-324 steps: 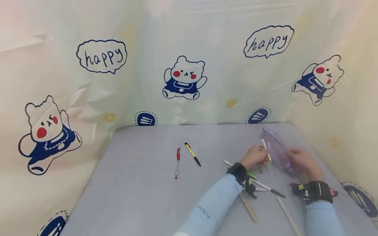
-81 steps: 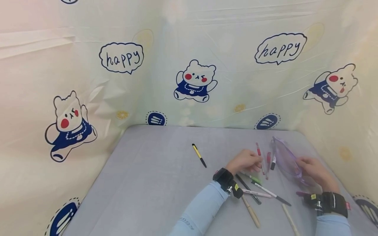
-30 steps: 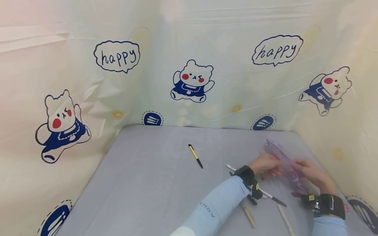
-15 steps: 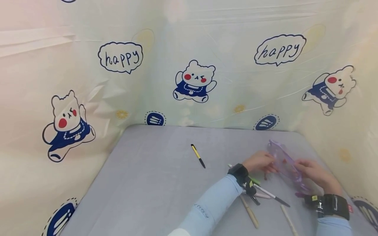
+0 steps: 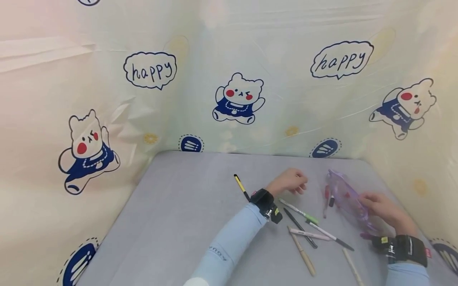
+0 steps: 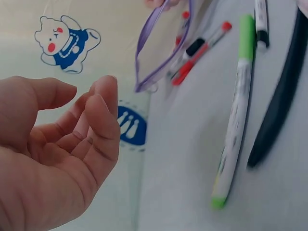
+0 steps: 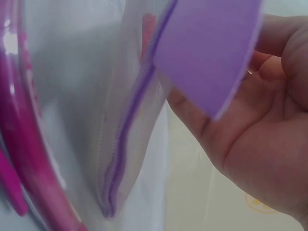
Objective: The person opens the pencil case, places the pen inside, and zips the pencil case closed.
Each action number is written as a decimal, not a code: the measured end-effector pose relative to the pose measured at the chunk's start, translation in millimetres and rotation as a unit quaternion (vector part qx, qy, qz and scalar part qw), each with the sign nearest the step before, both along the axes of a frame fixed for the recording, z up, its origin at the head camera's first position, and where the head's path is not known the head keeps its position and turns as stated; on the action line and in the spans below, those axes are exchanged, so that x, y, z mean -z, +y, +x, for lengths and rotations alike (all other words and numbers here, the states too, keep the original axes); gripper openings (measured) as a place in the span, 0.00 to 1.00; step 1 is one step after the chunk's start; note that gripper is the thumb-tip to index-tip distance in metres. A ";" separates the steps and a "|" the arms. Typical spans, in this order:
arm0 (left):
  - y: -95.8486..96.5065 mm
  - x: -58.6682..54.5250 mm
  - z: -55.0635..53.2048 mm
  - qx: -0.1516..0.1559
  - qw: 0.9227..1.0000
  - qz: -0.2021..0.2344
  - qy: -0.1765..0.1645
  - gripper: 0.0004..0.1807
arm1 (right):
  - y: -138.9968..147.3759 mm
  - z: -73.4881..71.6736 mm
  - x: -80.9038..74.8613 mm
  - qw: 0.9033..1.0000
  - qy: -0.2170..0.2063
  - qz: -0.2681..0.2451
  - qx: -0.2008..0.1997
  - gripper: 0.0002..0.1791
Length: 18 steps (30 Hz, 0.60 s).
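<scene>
A translucent purple zip pouch (image 5: pixel 344 192) stands at the right of the table, its mouth facing left. My right hand (image 5: pixel 383 208) pinches its near-side edge; in the right wrist view the purple flap (image 7: pixel 207 57) lies against the fingers, and a red piece shows through the clear side. My left hand (image 5: pixel 290 181) is over the table left of the pouch, fingers loosely bent and holding nothing, as the left wrist view confirms. At the pouch's mouth lie a red-capped pen (image 5: pixel 326 200) and a black-capped marker (image 5: pixel 331 200). A yellow-and-black pen (image 5: pixel 240 186) is partly behind the left wrist.
Between the arms lie a green-ended white marker (image 5: pixel 298 210), a black pen (image 5: pixel 299 226), a pale pink pen (image 5: pixel 310 234), a white pen with a dark end (image 5: pixel 330 235) and a beige pen (image 5: pixel 301 252). Another pale stick (image 5: pixel 352 267) is nearer the right sleeve. Magenta pens (image 7: pixel 29 130) are below the right hand.
My left hand, which carried a red pen to the pouch and reached in at its mouth, has drawn back leftward without it. The right hand keeps its hold on the pouch.
</scene>
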<state>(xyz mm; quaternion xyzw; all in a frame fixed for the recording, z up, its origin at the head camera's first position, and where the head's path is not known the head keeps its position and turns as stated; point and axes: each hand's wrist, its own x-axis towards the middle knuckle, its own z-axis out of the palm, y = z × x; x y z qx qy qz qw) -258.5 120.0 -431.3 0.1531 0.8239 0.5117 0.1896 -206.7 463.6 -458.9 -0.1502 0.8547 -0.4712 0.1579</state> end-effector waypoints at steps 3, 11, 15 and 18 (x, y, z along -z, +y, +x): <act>-13.8 -5.9 2.0 0.010 0.999 -0.022 0.029 0.13 | 0.6 0.2 -0.5 1.000 0.006 0.001 -0.005 0.19; -52.2 -8.7 7.2 0.018 0.991 -0.094 0.092 0.09 | 0.1 -1.9 2.6 1.000 0.007 -0.003 -0.007 0.18; -79.6 -7.1 10.1 0.004 0.986 -0.128 0.103 0.10 | 0.9 -2.3 3.7 1.000 0.009 -0.004 -0.002 0.18; -99.9 -7.3 12.5 -0.003 0.984 -0.147 0.104 0.10 | 1.5 -1.3 3.1 1.000 0.005 -0.008 -0.001 0.17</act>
